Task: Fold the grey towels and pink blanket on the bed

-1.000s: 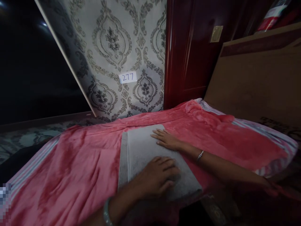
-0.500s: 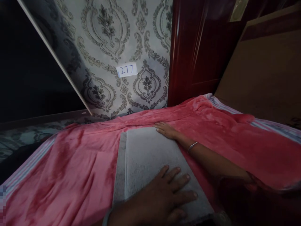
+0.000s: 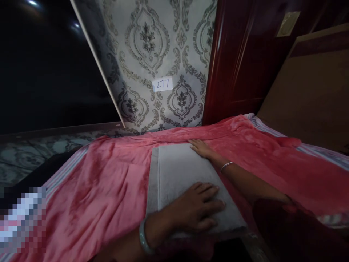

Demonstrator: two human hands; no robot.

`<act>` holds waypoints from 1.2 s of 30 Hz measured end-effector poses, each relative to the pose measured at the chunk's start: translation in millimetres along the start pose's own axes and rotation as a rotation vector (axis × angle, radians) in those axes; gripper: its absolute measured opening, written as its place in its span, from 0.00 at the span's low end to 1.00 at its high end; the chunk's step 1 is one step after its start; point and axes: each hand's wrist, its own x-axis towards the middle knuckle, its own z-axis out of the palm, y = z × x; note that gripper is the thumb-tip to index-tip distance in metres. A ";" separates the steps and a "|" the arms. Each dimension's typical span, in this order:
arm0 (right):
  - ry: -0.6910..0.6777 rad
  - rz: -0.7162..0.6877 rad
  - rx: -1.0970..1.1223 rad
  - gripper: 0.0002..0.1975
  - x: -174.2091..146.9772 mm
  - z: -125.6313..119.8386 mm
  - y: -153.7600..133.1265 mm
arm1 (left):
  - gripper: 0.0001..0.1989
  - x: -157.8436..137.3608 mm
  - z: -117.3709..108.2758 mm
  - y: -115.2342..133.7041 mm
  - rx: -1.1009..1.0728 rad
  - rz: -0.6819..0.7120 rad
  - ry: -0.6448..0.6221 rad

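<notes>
A grey folded cloth (image 3: pixel 177 167), flat and rectangular, lies on a pink plush blanket (image 3: pixel 109 182). Along its left side a second layer shows past a straight folded edge. My left hand (image 3: pixel 197 207), with a pale bangle at the wrist, rests palm down across the near part of the cloth, fingers slightly apart and nothing held. At the far right corner of the cloth, my right hand (image 3: pixel 201 148) lies flat, its fingertips at the cloth's edge; a thin silver bracelet circles that wrist. Part of the cloth's near end is hidden under my left hand.
Under the blanket, a striped sheet (image 3: pixel 65 171) shows at the edges. Behind stand a patterned wall with a "277" label (image 3: pixel 163 84) and a dark red wooden door (image 3: pixel 240 62). A large dark screen (image 3: pixel 49 72) is at left, a brown cardboard panel (image 3: pixel 313 87) at right.
The view has shifted, so the scene sits further right. My left hand's fingers are less spread on the cloth. My right hand stays at the far corner.
</notes>
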 end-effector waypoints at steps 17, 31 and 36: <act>-0.270 -0.718 0.200 0.30 -156.4 -1.5 -148.4 | 0.29 -5.5 -35.4 -118.9 0.161 -0.458 -0.067; -0.316 -0.696 0.265 0.28 -153.4 -1.9 -143.5 | 0.33 -3.9 -53.9 -195.0 0.190 -0.809 -0.084; -0.282 -0.701 0.260 0.27 -153.1 0.1 -143.5 | 0.32 -5.9 -50.0 -196.7 0.212 -0.804 -0.056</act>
